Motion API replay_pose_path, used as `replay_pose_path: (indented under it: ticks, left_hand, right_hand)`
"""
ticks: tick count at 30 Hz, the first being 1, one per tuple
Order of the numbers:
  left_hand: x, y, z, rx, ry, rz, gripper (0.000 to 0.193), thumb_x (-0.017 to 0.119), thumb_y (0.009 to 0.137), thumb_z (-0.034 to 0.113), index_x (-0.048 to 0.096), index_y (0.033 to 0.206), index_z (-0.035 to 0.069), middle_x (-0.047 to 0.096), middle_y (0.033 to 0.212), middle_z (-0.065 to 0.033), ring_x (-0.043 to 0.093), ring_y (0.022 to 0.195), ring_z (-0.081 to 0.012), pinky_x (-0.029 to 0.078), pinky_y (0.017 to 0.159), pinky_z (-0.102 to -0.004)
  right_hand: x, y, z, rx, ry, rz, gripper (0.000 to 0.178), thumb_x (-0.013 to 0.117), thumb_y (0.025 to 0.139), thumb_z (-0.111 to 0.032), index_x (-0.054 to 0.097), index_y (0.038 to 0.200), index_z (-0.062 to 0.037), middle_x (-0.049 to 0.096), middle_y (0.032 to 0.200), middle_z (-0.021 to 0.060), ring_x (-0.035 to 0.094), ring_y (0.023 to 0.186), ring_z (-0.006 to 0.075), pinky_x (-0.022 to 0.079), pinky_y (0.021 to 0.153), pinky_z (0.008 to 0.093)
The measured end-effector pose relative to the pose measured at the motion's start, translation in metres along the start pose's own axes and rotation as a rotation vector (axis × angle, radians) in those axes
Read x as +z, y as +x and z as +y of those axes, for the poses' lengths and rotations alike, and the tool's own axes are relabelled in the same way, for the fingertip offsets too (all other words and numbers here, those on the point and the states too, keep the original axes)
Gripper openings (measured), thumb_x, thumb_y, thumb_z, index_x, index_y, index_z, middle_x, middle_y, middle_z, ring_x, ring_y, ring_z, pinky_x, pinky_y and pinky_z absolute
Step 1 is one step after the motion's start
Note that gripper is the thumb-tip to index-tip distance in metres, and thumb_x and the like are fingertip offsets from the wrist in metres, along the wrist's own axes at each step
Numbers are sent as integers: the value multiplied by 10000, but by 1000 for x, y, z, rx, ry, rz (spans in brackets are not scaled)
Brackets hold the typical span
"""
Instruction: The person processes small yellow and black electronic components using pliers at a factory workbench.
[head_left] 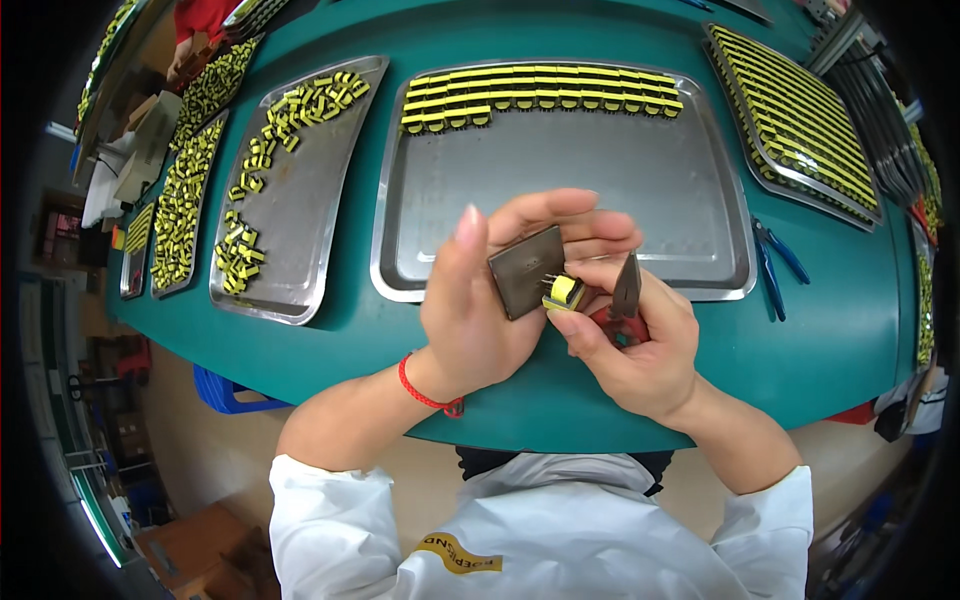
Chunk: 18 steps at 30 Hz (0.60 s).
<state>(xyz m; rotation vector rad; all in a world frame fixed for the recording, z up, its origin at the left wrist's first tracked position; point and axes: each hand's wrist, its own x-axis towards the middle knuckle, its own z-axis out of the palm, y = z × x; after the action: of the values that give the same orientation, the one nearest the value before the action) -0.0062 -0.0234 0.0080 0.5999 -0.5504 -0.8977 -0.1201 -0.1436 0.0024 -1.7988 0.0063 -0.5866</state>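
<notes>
"Where do we have the yellow component [566, 291]?"
"Pinched in our right hand [648, 345], which also grips pliers [627, 288]; its pins [549, 282] point left, toward the dark plate [527, 272] our left hand [475, 300] holds against its palm, just beside."

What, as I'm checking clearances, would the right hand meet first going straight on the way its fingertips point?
Probably the dark flat plate in the left hand. The pins of the yellow component held by the right hand lead the way; depth is unclear, so they may already touch it.
</notes>
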Motion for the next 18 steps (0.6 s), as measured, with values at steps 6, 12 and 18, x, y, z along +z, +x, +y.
replay_pose_path:
  ticks: [6,12,18]
  left_hand:
    - [-5,-3,-2,25,510,-105,860,272,958,703,436,1382,-27,541,1325,-276,541,1239,-355,469,1028,-463]
    - [-5,-5,-2,11,526,-103,845,264,970,690,432,1384,-28,543,1324,-263,553,1218,-332,479,1015,-442]
    - [-3,-3,-7,-3,507,-76,800,273,986,648,434,1381,-29,545,1321,-260,553,1220,-322,488,1004,-431]
  right_hand:
    - [3,-5,1,67,5,60,342,782,828,-93,634,1110,31,679,934,108,602,669,126,489,585,254]
    - [0,-2,1,-60,-106,-20,352,751,857,-38,597,1156,66,657,851,73,637,710,115,517,627,230]
    - [1,-2,2,-14,-81,-8,356,759,855,-56,601,1150,62,662,872,77,630,714,108,517,635,236]
